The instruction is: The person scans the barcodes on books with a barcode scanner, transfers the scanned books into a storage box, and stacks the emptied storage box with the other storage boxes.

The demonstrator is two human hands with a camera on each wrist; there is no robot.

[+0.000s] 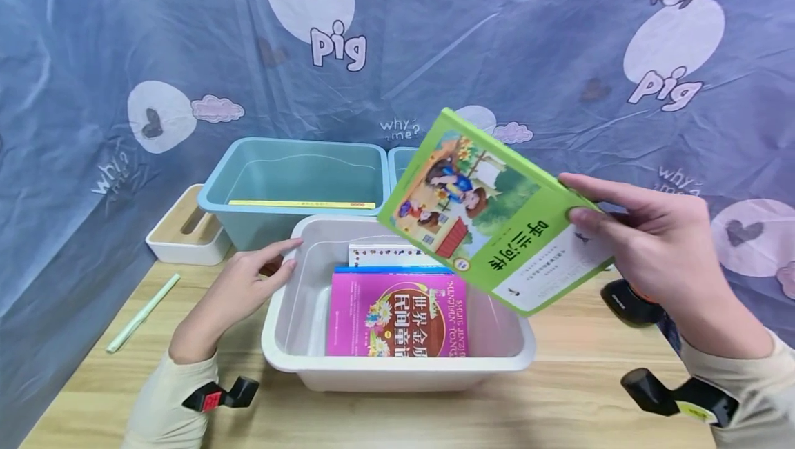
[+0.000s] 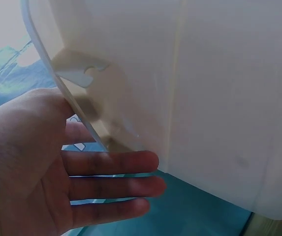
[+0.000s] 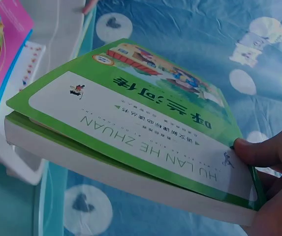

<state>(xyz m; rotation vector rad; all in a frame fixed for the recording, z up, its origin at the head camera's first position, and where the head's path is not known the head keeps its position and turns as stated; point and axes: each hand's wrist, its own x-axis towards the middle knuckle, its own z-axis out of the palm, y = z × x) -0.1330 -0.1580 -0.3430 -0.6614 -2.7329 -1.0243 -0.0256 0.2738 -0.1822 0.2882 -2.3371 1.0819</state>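
A green book (image 1: 478,218) with an illustrated cover is held tilted above the right side of a white bin (image 1: 397,365). My right hand (image 1: 658,249) pinches its right end, thumb on the cover, as the right wrist view also shows on the book (image 3: 145,128). In the bin lies a pink book (image 1: 373,311), with a blue edge and a white patterned book (image 1: 388,254) behind it. My left hand (image 1: 248,283) touches the bin's left rim; in the left wrist view several fingers (image 2: 116,187) lie straight along the outside of its wall (image 2: 219,98).
A teal bin (image 1: 295,211) with a yellow-edged book (image 1: 304,205) inside stands behind the white bin, beside a second teal one (image 1: 400,156). At left are a wood-topped white box (image 1: 186,249) and a pale green pen (image 1: 143,314). A black object (image 1: 627,303) sits right.
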